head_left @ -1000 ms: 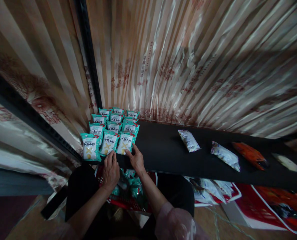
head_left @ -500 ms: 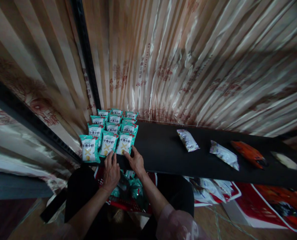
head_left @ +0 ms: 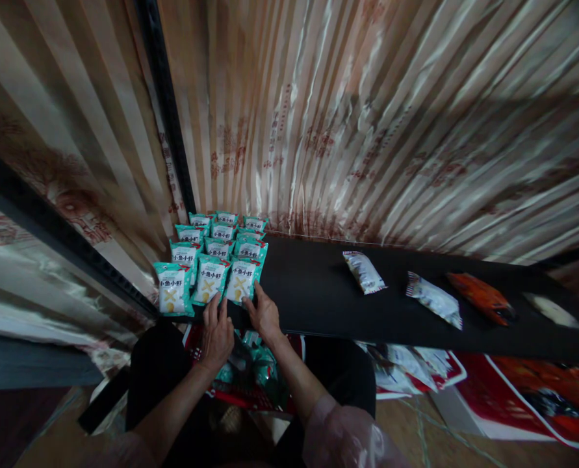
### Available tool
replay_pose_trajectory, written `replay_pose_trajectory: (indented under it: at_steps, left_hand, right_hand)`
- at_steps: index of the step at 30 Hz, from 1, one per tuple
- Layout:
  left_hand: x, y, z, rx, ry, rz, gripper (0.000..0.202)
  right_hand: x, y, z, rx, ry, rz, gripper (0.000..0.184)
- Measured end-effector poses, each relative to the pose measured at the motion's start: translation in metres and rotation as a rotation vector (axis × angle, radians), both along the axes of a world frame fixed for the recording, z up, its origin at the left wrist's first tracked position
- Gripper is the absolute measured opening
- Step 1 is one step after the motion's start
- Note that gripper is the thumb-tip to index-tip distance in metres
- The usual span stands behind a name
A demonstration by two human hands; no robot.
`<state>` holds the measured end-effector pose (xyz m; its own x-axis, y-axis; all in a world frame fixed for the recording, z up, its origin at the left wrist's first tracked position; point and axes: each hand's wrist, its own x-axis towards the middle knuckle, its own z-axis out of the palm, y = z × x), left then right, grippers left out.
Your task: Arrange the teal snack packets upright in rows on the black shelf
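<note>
Several teal and white snack packets (head_left: 206, 260) stand in tidy rows at the left end of a black shelf (head_left: 318, 299). My left hand (head_left: 216, 331) rests at the shelf's front edge, its fingertips touching the bottom of the middle front packet (head_left: 209, 281). My right hand (head_left: 264, 313) lies beside it, fingers stretched flat against the lower edge of the right front packet (head_left: 241, 281). Neither hand grips anything.
Further right on the shelf lie two white packets (head_left: 364, 272) (head_left: 434, 299), an orange packet (head_left: 481, 298) and a pale one (head_left: 552, 311). More teal packets (head_left: 257, 364) sit in a red box below my hands. Red cartons (head_left: 527, 396) stand on the floor. Striped foil covers the wall.
The view has drifted slightly. Both hands stay at the front row of packets with hardly any movement.
</note>
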<state>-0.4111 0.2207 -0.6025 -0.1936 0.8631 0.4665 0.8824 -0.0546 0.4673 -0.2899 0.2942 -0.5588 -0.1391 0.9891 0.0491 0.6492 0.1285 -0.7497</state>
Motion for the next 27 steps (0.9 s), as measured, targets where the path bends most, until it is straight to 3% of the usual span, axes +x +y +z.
replay_pose_trajectory:
  at_steps: [6,14,17,23,27]
  left_hand:
    - [0.000,-0.003,0.003,0.049,-0.037,-0.009,0.044]
    - [0.000,-0.007,0.007,0.077,-0.142,0.003,0.037]
    - [0.006,-0.005,0.016,0.044,-0.390,0.029,0.034]
    - [0.025,0.009,0.032,-0.133,-1.214,0.070,0.049]
    - [0.030,0.016,0.033,-0.096,-1.441,0.167,0.045]
  right_hand:
    - [0.001,0.003,-0.004,-0.047,0.210,-0.008,0.053]
    - [0.008,0.003,-0.001,-0.007,0.172,-0.108,0.055]
    - [0.012,0.001,0.001,-0.040,0.206,-0.112,0.057]
    - [0.019,-0.008,-0.003,-0.112,0.321,-0.099,0.061]
    - [0.026,-0.015,0.000,-0.136,0.280,-0.101,0.059]
